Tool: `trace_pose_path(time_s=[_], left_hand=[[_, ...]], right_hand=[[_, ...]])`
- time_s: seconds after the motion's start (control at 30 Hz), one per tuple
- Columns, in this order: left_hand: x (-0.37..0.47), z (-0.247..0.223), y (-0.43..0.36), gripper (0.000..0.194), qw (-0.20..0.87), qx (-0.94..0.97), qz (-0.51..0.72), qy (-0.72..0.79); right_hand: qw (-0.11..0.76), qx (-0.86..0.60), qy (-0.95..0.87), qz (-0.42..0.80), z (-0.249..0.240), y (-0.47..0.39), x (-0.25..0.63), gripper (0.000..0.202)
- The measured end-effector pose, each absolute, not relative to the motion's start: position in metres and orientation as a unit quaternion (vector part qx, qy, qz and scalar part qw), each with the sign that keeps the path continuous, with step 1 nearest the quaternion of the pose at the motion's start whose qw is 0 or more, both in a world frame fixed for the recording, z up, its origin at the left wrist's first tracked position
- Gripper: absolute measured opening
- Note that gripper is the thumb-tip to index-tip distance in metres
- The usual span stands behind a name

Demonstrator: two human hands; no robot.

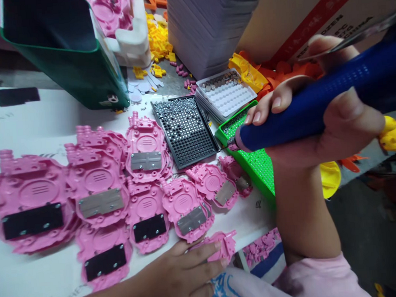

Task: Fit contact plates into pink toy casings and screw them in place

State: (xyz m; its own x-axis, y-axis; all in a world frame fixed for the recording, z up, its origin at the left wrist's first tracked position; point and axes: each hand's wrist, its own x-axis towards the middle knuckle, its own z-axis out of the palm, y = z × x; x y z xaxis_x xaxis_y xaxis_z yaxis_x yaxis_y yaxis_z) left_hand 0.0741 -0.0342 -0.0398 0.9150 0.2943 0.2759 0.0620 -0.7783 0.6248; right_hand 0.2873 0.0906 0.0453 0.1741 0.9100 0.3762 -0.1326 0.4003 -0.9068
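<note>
My right hand (pixel 317 108) is wrapped round a blue electric screwdriver (pixel 293 110), with tweezers (pixel 362 33) also lying along its fingers. The screwdriver's tip is over the edge between the black screw tray (pixel 186 131) and the green screw tray (pixel 260 166). Low in the view, my left hand (pixel 189 271) lies with its fingers spread on a pink housing (pixel 225 246) at the table's front edge. Several other pink housings (pixel 40 191) lie to the left, with black or grey metal plates screwed on.
A dark green bin (pixel 65 53) stands at the back left beside a white crate (pixel 133 44) of pink parts. Behind the trays are a tall grey stack (pixel 209 25), a clear tray (pixel 226 94) and yellow pieces (pixel 158 36). A cardboard box (pixel 293 15) rises at the back right.
</note>
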Motion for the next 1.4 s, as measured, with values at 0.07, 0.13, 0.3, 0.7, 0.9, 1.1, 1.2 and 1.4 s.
trace_pose_path(time_s=[0.07,0.13,0.3,0.7,0.9,1.1,1.2,1.4], left_hand=[[0.074,-0.039,-0.034,0.017,0.319,0.926,0.177,0.095],[0.074,-0.039,-0.034,0.017,0.321,0.927,0.173,0.092],[0.076,-0.039,-0.035,0.014,0.315,0.926,0.183,0.099],[0.071,-0.039,-0.035,0.023,0.333,0.929,0.14,0.084],[0.073,-0.039,-0.034,0.023,0.326,0.929,0.156,0.086],[0.074,-0.04,-0.033,0.021,0.312,0.932,0.164,0.083],[0.074,-0.04,-0.034,0.02,0.309,0.932,0.171,0.087],[0.074,-0.04,-0.033,0.021,0.301,0.935,0.17,0.086]], right_hand=[[0.679,-0.396,-0.48,0.389,0.051,0.09,0.283,0.032],[0.668,-0.432,-0.463,0.39,0.055,0.089,0.28,0.03],[0.654,-0.415,-0.511,0.374,0.053,0.086,0.28,0.026],[0.66,-0.417,-0.525,0.339,0.043,0.092,0.276,0.046],[0.691,-0.367,-0.53,0.327,0.04,0.096,0.276,0.019],[0.672,-0.388,-0.548,0.314,0.044,0.094,0.277,0.014],[0.662,-0.389,-0.566,0.3,0.042,0.096,0.28,0.024],[0.675,-0.374,-0.558,0.305,0.046,0.098,0.278,0.035]])
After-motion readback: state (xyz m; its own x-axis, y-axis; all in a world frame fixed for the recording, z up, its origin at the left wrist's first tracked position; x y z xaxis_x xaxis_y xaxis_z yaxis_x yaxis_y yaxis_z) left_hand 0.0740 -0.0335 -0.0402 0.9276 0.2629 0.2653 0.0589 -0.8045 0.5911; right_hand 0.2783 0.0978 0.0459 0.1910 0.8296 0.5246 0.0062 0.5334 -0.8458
